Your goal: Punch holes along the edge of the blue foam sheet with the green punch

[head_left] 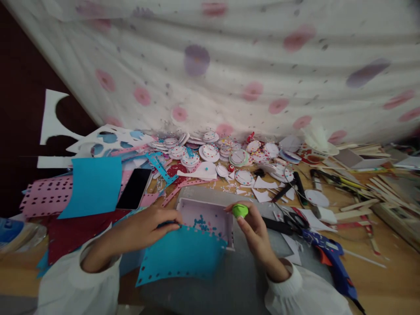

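My left hand (152,225) pinches the top left corner of a blue sheet (180,253) with punched holes along its edges. The sheet lies over the front of a shallow pale tray (231,232), in which small blue and pink bits (203,224) are scattered. To the right of the sheet, above the tray's right side, my right hand (251,223) is closed round a small green tool (240,210).
Behind the tray lie many stacked white paper discs (209,153) and scraps. On the left are a phone (134,189) and a plain blue sheet (90,186). Scissors (297,220), a blue glue gun (328,251) and wooden sticks (390,192) lie to the right.
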{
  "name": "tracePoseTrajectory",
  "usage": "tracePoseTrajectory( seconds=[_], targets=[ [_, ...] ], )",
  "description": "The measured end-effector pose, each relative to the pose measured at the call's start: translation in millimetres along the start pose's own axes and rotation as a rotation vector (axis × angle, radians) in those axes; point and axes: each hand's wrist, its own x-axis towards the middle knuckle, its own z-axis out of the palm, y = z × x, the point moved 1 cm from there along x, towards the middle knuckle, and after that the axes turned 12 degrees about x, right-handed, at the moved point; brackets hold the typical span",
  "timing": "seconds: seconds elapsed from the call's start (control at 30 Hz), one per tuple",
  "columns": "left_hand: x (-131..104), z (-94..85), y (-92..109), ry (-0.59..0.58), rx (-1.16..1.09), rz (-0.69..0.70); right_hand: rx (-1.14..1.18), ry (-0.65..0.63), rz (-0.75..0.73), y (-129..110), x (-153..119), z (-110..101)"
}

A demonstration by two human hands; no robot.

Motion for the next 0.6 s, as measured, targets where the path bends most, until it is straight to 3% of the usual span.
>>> tracePoseTrajectory(
  seconds=[0.23,0.43,0.6],
  targets=[
    [4,18.0,-8,0.153,-0.113,-0.078,0.157,0.123,-0.093,17,-11,-5],
    [22,31.1,-12,0.332,-0.243,-0.132,0.063,0.166,-0.025,17,-9,-9],
    [34,27.9,-15,0.533,-0.338,-0.257,0.049,0.182,0.031,16,-8,-11]
  ],
)
